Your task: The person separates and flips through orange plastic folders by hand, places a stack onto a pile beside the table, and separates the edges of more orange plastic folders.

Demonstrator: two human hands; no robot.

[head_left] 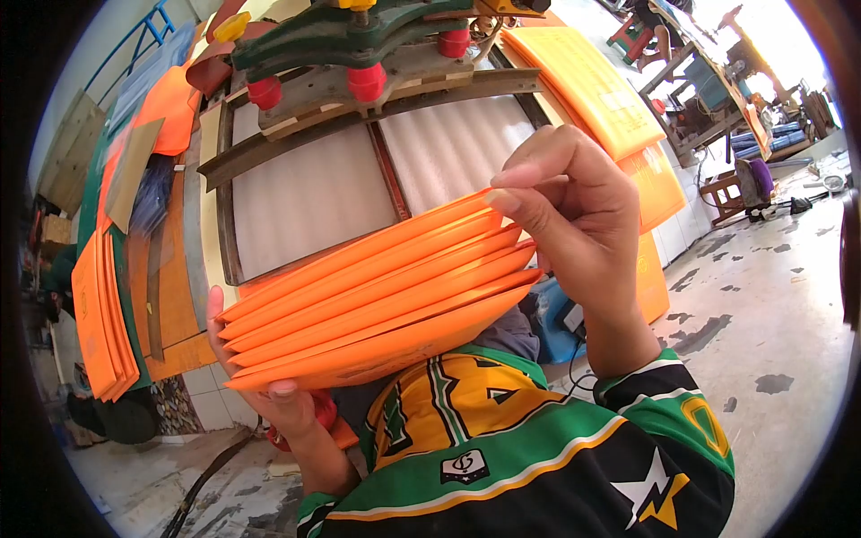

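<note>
A fanned stack of orange folders (377,296) is held up in front of my body. My left hand (285,403) supports the stack's left end from below, its thumb against the lower edge and a finger rising past the left edge. At the upper right corner, my right hand (565,206) pinches the rear sheet between thumb and index finger. Behind the stack lies a metal frame (229,224) with two pale panels (305,197) split by a brown bar (387,170).
Above the frame stands a green press (350,40) with red cylinders (366,82). More orange sheets (583,90) lie at right, and others (100,314) hang at the left edge. A person's leg (662,40) shows near a far workbench (700,99).
</note>
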